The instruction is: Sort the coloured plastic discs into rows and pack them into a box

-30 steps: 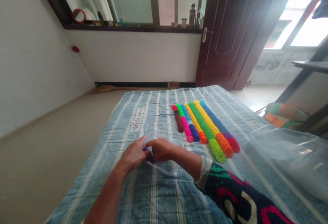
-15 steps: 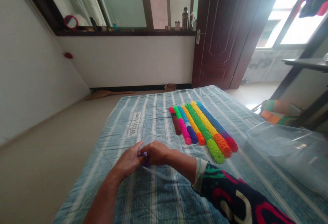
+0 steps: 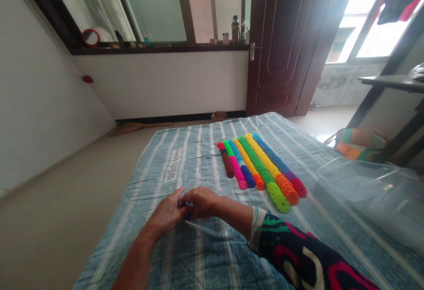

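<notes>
My left hand (image 3: 168, 211) and my right hand (image 3: 204, 201) meet over the near middle of the bed, fingers bent inward. Between their fingertips are small purple pieces (image 3: 187, 206), partly hidden; their exact shape does not show. Both hands close on them. Beneath and around the hands lies a clear plastic lid or shallow tray (image 3: 207, 228) on the striped cover. To the right of the hands, several stacks of colourful toothed plastic discs lie side by side; the green stack (image 3: 256, 162) and the brown-and-red stack (image 3: 225, 159) are among them.
A clear plastic tub (image 3: 367, 188) stands at the bed's right side. The striped bed cover (image 3: 155, 162) spreads under everything. Beyond it are a dark wooden door (image 3: 274, 47) and a window ledge (image 3: 159, 49) with a flask (image 3: 235, 29). A shelf (image 3: 391, 83) juts in at right.
The view has shifted slightly. My hands stay together over the clear plastic, and the purple between the fingers shows less than before. The disc stacks lie as they did.
</notes>
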A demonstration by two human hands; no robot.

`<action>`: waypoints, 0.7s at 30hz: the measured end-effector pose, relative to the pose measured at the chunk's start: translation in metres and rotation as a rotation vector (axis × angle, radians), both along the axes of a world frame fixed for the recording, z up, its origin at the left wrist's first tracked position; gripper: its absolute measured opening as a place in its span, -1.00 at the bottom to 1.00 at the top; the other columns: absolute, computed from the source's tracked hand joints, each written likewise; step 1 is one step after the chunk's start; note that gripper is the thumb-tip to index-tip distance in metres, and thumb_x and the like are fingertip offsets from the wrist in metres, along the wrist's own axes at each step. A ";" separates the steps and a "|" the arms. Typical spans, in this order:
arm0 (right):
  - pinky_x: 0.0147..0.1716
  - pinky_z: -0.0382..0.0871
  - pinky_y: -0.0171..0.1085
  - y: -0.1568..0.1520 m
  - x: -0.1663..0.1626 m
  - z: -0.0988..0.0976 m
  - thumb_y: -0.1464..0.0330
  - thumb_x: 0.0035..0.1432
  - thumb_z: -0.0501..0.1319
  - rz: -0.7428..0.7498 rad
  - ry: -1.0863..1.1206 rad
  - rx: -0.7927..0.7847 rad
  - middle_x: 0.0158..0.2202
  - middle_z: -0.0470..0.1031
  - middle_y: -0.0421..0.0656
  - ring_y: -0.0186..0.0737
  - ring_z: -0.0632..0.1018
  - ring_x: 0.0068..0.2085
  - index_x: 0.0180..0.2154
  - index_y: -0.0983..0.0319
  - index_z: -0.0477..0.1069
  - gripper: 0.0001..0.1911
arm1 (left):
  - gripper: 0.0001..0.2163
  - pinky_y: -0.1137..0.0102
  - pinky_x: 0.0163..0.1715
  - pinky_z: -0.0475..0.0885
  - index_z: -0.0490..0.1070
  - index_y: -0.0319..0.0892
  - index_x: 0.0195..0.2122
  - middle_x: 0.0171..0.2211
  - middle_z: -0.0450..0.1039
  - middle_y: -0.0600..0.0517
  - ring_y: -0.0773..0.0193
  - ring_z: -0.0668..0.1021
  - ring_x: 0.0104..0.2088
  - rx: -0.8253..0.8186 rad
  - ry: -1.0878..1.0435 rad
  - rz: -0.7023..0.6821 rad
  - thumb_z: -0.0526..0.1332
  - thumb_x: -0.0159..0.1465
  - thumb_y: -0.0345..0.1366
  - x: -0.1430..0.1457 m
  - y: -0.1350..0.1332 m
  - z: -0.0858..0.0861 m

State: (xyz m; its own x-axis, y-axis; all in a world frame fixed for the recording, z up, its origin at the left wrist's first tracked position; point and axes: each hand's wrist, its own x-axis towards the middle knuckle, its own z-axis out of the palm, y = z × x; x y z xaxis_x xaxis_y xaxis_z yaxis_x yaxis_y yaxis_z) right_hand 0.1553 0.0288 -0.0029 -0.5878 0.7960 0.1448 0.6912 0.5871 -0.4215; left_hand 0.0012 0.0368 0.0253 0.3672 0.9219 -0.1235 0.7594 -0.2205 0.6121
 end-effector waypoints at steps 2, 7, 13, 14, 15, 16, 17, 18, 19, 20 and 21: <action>-0.33 0.31 -0.32 -0.001 0.000 0.005 0.35 0.06 0.25 -0.012 -0.006 -0.035 -0.19 0.59 -0.15 -0.16 0.57 -0.23 -0.08 0.17 0.48 -0.67 | -0.28 0.32 -0.03 0.43 0.28 -0.35 0.15 -0.03 0.52 -0.18 -0.01 0.54 -0.01 -0.021 -0.025 -0.006 0.24 -0.05 -0.13 -0.002 0.001 -0.002; -0.34 0.30 -0.33 -0.004 0.002 0.013 0.34 0.07 0.26 -0.030 -0.006 -0.084 -0.19 0.60 -0.18 -0.17 0.58 -0.21 -0.09 0.16 0.49 -0.69 | -0.34 0.34 -0.07 0.46 0.36 -0.24 0.09 -0.09 0.56 -0.10 -0.02 0.56 -0.04 0.000 -0.063 -0.005 0.28 -0.07 -0.10 -0.003 0.001 -0.004; -0.35 0.30 -0.36 -0.003 0.004 0.016 0.34 0.05 0.29 0.001 0.022 -0.099 -0.19 0.60 -0.20 -0.19 0.58 -0.20 -0.11 0.17 0.49 -0.69 | -0.32 0.30 -0.02 0.44 0.37 -0.30 0.09 -0.05 0.54 -0.15 -0.06 0.54 0.00 0.002 -0.054 0.031 0.29 -0.07 -0.09 0.000 -0.001 0.000; -0.35 0.31 -0.36 -0.003 0.004 0.017 0.35 0.05 0.28 0.004 0.011 -0.107 -0.18 0.60 -0.19 -0.19 0.59 -0.19 -0.10 0.18 0.48 -0.68 | -0.31 0.29 -0.01 0.43 0.36 -0.31 0.09 -0.04 0.53 -0.16 -0.06 0.53 0.01 0.000 -0.061 0.038 0.29 -0.08 -0.10 0.000 -0.001 0.001; -0.35 0.31 -0.37 -0.003 0.004 0.017 0.36 0.05 0.28 0.007 -0.001 -0.115 -0.17 0.60 -0.18 -0.18 0.59 -0.18 -0.09 0.19 0.48 -0.67 | -0.30 0.29 0.00 0.43 0.35 -0.32 0.10 -0.03 0.52 -0.17 -0.07 0.52 0.02 -0.005 -0.070 0.040 0.29 -0.08 -0.10 0.000 -0.002 0.001; -0.35 0.31 -0.37 -0.002 0.004 0.017 0.36 0.05 0.27 0.012 -0.009 -0.120 -0.15 0.59 -0.17 -0.18 0.58 -0.16 -0.07 0.20 0.47 -0.66 | -0.29 0.30 0.01 0.43 0.34 -0.34 0.11 -0.01 0.51 -0.18 -0.06 0.52 0.03 -0.014 -0.078 0.040 0.29 -0.09 -0.10 0.000 -0.002 0.001; -0.34 0.31 -0.38 -0.002 0.004 0.018 0.37 0.05 0.27 0.019 -0.012 -0.120 -0.14 0.59 -0.16 -0.18 0.58 -0.15 -0.05 0.20 0.46 -0.64 | -0.27 0.30 0.01 0.42 0.32 -0.35 0.12 0.00 0.50 -0.19 -0.06 0.52 0.03 -0.025 -0.081 0.040 0.29 -0.09 -0.11 0.000 -0.002 0.001; -0.32 0.31 -0.38 -0.002 0.004 0.018 0.37 0.06 0.27 0.029 -0.012 -0.119 -0.13 0.59 -0.16 -0.18 0.58 -0.13 -0.04 0.20 0.45 -0.63 | -0.26 0.30 0.02 0.42 0.30 -0.36 0.13 0.01 0.50 -0.20 -0.05 0.52 0.03 -0.035 -0.081 0.043 0.29 -0.09 -0.12 0.000 -0.002 0.001; -0.31 0.32 -0.38 -0.001 0.004 0.017 0.37 0.06 0.27 0.039 -0.008 -0.117 -0.12 0.58 -0.16 -0.19 0.58 -0.12 -0.03 0.20 0.44 -0.62 | -0.25 0.30 0.03 0.42 0.29 -0.36 0.14 0.01 0.49 -0.20 -0.05 0.52 0.03 -0.043 -0.080 0.046 0.30 -0.10 -0.13 0.000 -0.002 0.001; -0.29 0.31 -0.38 -0.001 0.004 0.017 0.38 0.06 0.27 0.049 -0.003 -0.115 -0.11 0.58 -0.17 -0.19 0.57 -0.11 -0.02 0.19 0.44 -0.61 | -0.24 0.30 0.03 0.41 0.28 -0.35 0.15 0.00 0.50 -0.18 -0.05 0.52 0.03 -0.050 -0.082 0.050 0.30 -0.11 -0.15 0.000 -0.002 0.001; -0.29 0.31 -0.39 -0.001 0.004 0.016 0.39 0.06 0.28 0.057 0.004 -0.114 -0.10 0.58 -0.18 -0.20 0.57 -0.10 -0.02 0.18 0.43 -0.60 | -0.24 0.29 0.03 0.41 0.28 -0.34 0.15 -0.01 0.52 -0.17 -0.04 0.52 0.03 -0.055 -0.089 0.053 0.30 -0.13 -0.17 0.001 -0.002 0.000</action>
